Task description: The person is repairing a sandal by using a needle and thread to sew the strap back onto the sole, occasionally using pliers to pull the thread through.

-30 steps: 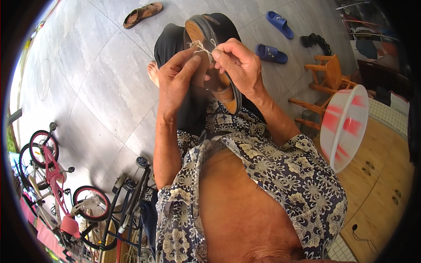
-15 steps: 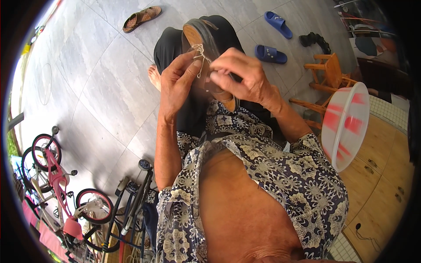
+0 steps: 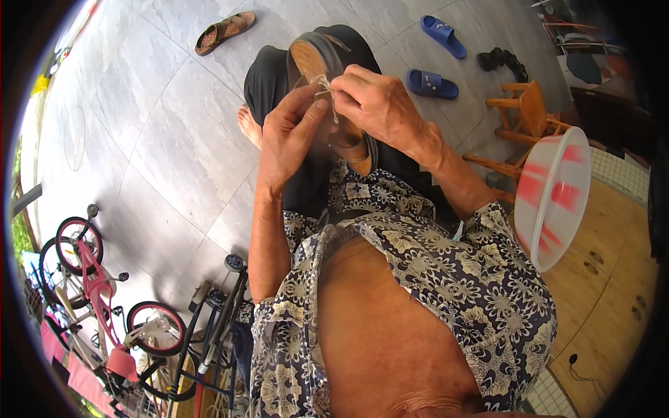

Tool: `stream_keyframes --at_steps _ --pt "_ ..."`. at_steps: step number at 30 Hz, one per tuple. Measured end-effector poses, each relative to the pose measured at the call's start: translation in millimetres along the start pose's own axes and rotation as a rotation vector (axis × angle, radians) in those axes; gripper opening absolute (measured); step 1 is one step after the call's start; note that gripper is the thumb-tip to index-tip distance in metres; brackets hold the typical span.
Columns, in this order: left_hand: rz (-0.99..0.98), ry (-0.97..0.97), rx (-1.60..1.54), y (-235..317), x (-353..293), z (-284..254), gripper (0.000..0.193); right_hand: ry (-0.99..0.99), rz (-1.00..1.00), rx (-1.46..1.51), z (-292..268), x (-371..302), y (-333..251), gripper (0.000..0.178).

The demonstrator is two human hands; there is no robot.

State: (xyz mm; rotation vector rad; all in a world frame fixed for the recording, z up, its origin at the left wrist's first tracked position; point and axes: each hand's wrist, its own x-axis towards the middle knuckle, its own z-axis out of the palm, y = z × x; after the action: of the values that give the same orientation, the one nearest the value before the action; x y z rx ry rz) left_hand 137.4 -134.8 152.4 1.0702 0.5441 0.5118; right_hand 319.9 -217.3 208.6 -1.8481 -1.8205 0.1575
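A sandal (image 3: 306, 59) with a brown insole and dark edges lies across my lap, its heel end toward me. Pale string (image 3: 323, 82), looped and tangled, is bunched over its middle, with a loose end dangling down. My left hand (image 3: 294, 131) pinches the string between thumb and fingers at the left of the bunch. From the right, my right hand (image 3: 376, 104) has its fingers closed at the same bunch, gripping the string. The two hands hide the middle of the sandal.
A matching brown sandal (image 3: 225, 33) lies on the grey tiled floor. Blue slippers (image 3: 432, 84), a small wooden stool (image 3: 526, 111) and a translucent basin (image 3: 554, 198) are at the right. A pink bicycle (image 3: 94, 285) and a folded metal frame (image 3: 216, 313) stand at the lower left.
My right hand has come up slightly and its fingers have closed in at the string. My left hand has shifted a little to the right, still pinching the string.
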Motion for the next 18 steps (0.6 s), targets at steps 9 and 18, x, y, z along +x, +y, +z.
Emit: stream_keyframes --at_steps 9,18 --pt "-0.001 0.062 -0.012 0.3 0.1 9.3 0.033 -0.054 0.442 0.555 -5.1 -2.0 8.5 0.01" --pt "0.089 0.191 0.232 -4.3 5.9 15.3 0.029 -0.19 0.583 0.886 -3.4 -4.6 18.1 0.016"
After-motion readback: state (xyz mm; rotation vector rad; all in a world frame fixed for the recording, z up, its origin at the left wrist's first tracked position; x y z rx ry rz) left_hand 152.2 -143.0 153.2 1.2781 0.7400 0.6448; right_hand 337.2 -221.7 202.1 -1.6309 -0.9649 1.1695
